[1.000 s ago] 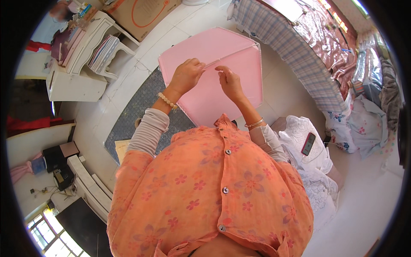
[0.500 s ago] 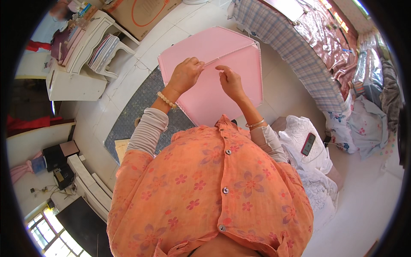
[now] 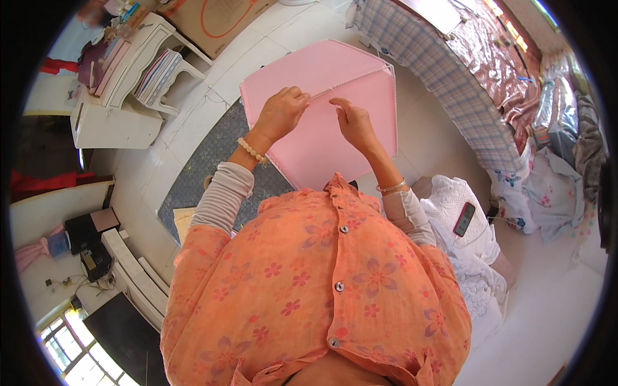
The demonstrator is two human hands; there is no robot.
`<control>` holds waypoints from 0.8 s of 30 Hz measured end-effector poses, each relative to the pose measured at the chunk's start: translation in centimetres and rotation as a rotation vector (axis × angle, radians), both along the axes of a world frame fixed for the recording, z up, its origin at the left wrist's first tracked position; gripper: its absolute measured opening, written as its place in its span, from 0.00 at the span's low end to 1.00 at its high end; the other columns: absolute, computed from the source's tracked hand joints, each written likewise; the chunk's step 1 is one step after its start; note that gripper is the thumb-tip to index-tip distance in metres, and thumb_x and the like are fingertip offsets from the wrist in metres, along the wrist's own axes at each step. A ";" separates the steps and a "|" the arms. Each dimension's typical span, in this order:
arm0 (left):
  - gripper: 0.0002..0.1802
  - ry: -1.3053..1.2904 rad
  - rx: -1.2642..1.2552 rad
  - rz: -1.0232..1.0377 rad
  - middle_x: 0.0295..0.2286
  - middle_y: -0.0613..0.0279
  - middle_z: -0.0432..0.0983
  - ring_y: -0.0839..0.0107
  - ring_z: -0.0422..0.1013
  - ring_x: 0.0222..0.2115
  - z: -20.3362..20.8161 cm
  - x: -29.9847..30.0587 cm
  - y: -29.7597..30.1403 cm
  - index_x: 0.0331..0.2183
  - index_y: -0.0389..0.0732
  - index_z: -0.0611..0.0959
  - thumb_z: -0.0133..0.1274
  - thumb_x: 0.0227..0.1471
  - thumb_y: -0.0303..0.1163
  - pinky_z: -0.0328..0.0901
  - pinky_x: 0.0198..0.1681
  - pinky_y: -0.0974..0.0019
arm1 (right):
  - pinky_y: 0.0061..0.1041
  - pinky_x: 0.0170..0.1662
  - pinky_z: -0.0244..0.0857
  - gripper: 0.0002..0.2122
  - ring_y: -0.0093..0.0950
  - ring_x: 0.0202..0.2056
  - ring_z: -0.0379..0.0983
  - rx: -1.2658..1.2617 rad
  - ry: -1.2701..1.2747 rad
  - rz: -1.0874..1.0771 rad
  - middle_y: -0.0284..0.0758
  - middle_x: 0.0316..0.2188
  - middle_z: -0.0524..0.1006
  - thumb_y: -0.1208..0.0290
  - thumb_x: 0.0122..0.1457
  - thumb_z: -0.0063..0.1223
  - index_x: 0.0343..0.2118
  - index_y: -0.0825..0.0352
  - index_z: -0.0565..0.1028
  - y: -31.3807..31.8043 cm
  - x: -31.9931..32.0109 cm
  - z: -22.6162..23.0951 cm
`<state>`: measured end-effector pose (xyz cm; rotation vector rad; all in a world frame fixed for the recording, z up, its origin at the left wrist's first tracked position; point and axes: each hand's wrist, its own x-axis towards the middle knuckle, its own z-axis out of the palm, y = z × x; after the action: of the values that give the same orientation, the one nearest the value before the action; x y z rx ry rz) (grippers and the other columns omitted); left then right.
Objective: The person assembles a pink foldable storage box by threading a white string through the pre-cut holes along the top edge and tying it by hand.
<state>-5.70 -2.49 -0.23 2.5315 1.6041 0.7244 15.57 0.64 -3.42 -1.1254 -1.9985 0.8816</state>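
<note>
Fingers of the left hand (image 3: 281, 114) and right hand (image 3: 354, 122) pinch a thin white rod (image 3: 351, 82), steadying it across the pink panel (image 3: 322, 141)

We note a large brown cardboard box (image 3: 215, 19) with an orange oval outline at the top, behind the white shelf. A red-cased phone (image 3: 464, 219), its dark screen up, lies on white lace cloth at right.

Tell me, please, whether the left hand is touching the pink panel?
Touching. The head view shows the left hand closed on the thin white rod along the pink panel, its fingers lying against the pink surface with no gap.
</note>
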 end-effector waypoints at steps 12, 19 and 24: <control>0.09 0.010 0.000 -0.003 0.30 0.60 0.72 0.61 0.70 0.35 0.0 1.0 -0.2 0.36 0.39 0.80 0.53 0.50 0.29 0.68 0.39 0.62 | 0.39 0.33 0.69 0.05 0.43 0.29 0.76 0.160 0.023 -0.141 0.44 0.27 0.78 0.74 0.59 0.47 0.36 0.64 0.74 0.3 -1.2 -1.8; 0.09 0.016 0.037 -0.005 0.29 0.60 0.72 0.63 0.71 0.34 -0.3 1.4 -0.3 0.35 0.38 0.80 0.53 0.49 0.29 0.68 0.38 0.63 | 0.40 0.31 0.68 0.05 0.45 0.27 0.75 0.083 0.047 -0.321 0.45 0.24 0.77 0.71 0.59 0.49 0.35 0.66 0.70 0.3 -3.2 -1.7; 0.09 0.036 0.004 0.033 0.29 0.59 0.72 0.61 0.71 0.34 -0.1 1.0 -0.2 0.35 0.38 0.80 0.53 0.49 0.29 0.68 0.36 0.62 | 0.43 0.30 0.67 0.05 0.45 0.26 0.75 0.045 -0.250 -0.212 0.45 0.23 0.77 0.71 0.60 0.45 0.35 0.66 0.69 0.7 -3.9 1.4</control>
<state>-4.66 -2.65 -0.34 2.5406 1.6607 0.6902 11.67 1.32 -2.03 -1.4498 -2.0357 0.6078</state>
